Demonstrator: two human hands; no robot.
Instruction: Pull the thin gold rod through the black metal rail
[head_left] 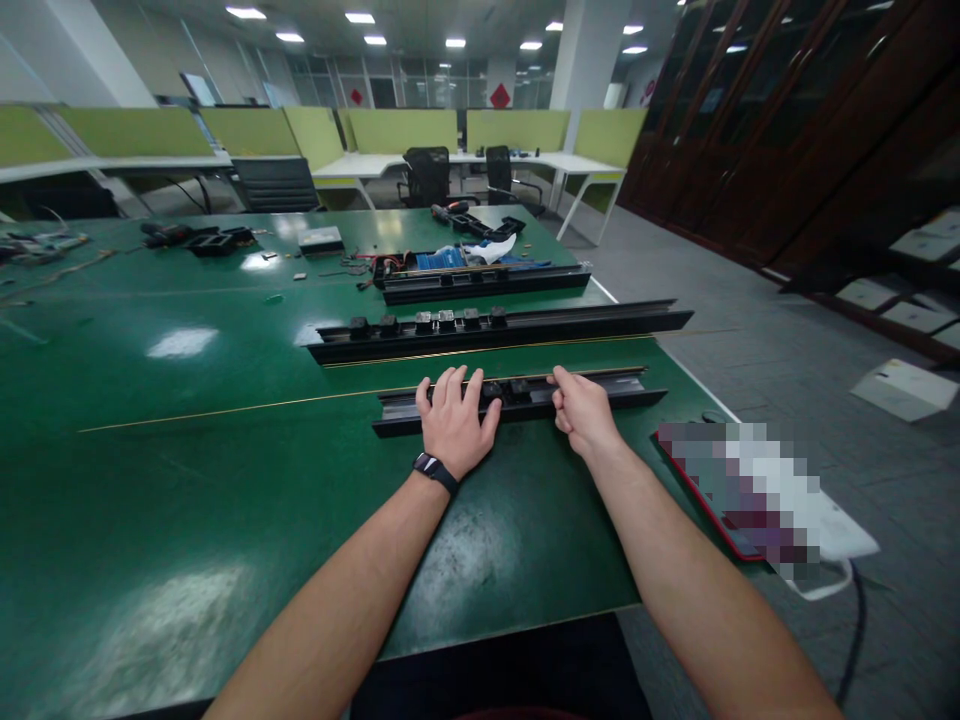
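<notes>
A short black channel rail (525, 405), with small black blocks (504, 391) in its groove, lies crosswise on the green table. My left hand (459, 425), a dark band on its wrist, rests over the rail's left part with fingers spread; its palm hides some of the groove. On the rail's right half, my right hand (583, 408) is closed in a pinch at a thin brass-coloured rod (247, 410). That rod runs along the rail and extends far out to the left over the table. The fingertips hide the exact grip.
Behind lie a longer black rail (585, 322) with several blocks, a second thin rod (480, 351), and another rail (525, 284) beside blue parts (442, 259). A red-edged device (705, 490), partly pixelated, sits at the table's right edge. Power tools (457, 212) are farther back.
</notes>
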